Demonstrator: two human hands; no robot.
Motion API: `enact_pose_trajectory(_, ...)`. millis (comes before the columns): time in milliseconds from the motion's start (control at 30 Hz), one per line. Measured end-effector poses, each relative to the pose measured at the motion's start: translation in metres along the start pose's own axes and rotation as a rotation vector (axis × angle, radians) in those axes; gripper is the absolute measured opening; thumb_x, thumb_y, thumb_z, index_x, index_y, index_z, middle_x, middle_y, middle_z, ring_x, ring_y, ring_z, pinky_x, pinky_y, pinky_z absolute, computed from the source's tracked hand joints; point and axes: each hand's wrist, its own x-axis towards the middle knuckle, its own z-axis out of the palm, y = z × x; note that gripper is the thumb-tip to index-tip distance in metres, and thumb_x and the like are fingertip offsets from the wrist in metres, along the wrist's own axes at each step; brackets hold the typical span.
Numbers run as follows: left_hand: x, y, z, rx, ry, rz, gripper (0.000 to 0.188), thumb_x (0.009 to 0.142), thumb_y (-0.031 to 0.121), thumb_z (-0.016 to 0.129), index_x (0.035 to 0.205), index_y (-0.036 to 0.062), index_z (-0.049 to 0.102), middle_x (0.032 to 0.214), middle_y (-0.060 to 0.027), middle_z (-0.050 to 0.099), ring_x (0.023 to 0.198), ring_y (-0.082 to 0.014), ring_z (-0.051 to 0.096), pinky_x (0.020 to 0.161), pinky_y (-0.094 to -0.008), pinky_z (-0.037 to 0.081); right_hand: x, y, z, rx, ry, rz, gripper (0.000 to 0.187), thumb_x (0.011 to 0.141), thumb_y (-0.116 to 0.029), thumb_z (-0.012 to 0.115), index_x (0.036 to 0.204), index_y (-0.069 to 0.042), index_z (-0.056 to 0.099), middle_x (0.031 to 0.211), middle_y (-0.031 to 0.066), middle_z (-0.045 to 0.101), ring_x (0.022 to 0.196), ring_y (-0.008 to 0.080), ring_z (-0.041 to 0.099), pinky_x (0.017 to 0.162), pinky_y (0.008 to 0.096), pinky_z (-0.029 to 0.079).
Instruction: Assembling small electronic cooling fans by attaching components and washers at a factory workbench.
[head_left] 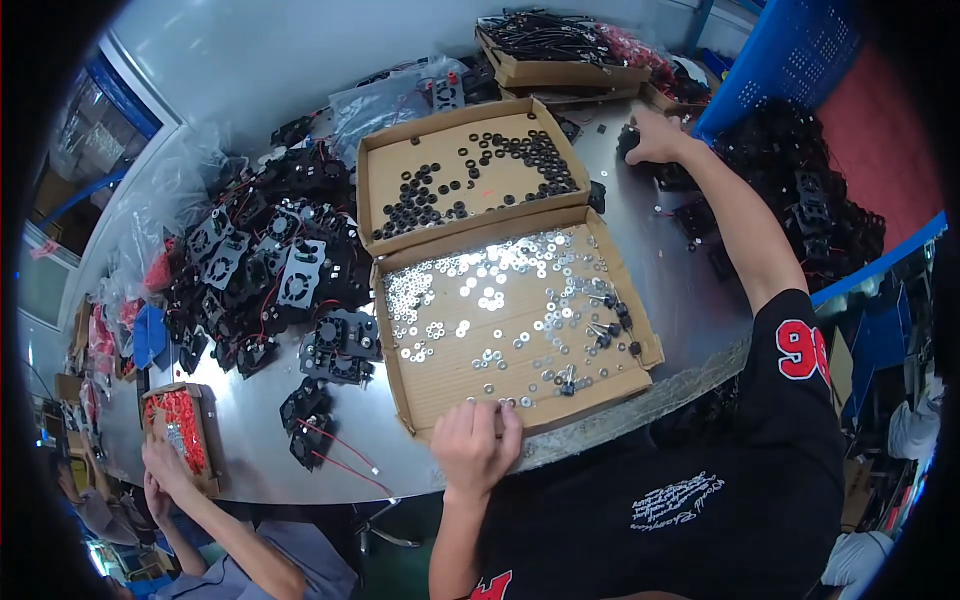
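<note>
In the head view, the right hand reaches to the far right of the metal table, where a small black part lies just to the left of its palm, between thumb and forefinger. The part touches the fingers; whether they pinch it firmly, one cannot tell. Its visible long axis seems to run near to far, across the line of the reach. The right hand is plainly the nearer one: the left hand is well apart from it, its fingers curled at the near rim of the near cardboard tray. A washer shows by its fingertips, but whether it is held cannot be told. Loose washers and a few black-headed screws lie in that tray; the far cardboard tray, left of the right hand, bears black rings. At the near left, a co-worker's hands work at a box of red parts.
</note>
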Motion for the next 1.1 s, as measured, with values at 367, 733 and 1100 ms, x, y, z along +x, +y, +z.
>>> enact_pose_trajectory(367, -0.001, 0.018, -0.008, -0.044, 0.172, 0.051, 0.016, 0.078, 0.013, 0.073, 0.087, 0.0066, 0.062, 0.07, -0.0053, 0.053, 0.064, -0.0241, 0.053, 0.062, -0.0382, 0.036, -0.077, -0.013, -0.023, 0.454, 0.616, -0.286, 0.088, 0.064, -0.036, 0.081, 0.137, 0.001, 0.046, 0.133, 0.0167, 0.051, 0.126, 0.0305, 0.049, 0.103, 0.0405, 0.041)
enact_pose_trajectory(733, 0.051, 0.061, -0.042, -1.419, -0.192, -0.61, 0.06, 0.087, 0.009, 0.072, 0.136, -0.0057, 0.041, 0.113, -0.0143, 0.06, 0.103, -0.0158, 0.061, 0.09, -0.0305, 0.051, -0.298, -0.178, -0.029, 0.543, 0.23, -1.112, 0.092, 0.065, -0.025, 0.085, 0.143, 0.0, 0.043, 0.137, 0.0237, 0.047, 0.123, 0.0412, 0.05, 0.105, 0.0448, 0.042)
enact_pose_trajectory(1100, 0.018, 0.021, -0.041, -1.505, 0.056, -0.743, 0.046, 0.099, 0.007, 0.05, 0.139, -0.0057, 0.031, 0.127, -0.0158, 0.053, 0.112, -0.0163, 0.055, 0.095, -0.0316, 0.047, -0.342, -0.211, 0.006, 0.817, 0.096, -0.627, 0.019, 0.091, -0.001, 0.061, 0.105, -0.004, 0.073, 0.084, 0.0091, 0.07, 0.073, 0.0191, 0.065, 0.068, 0.0297, 0.05)
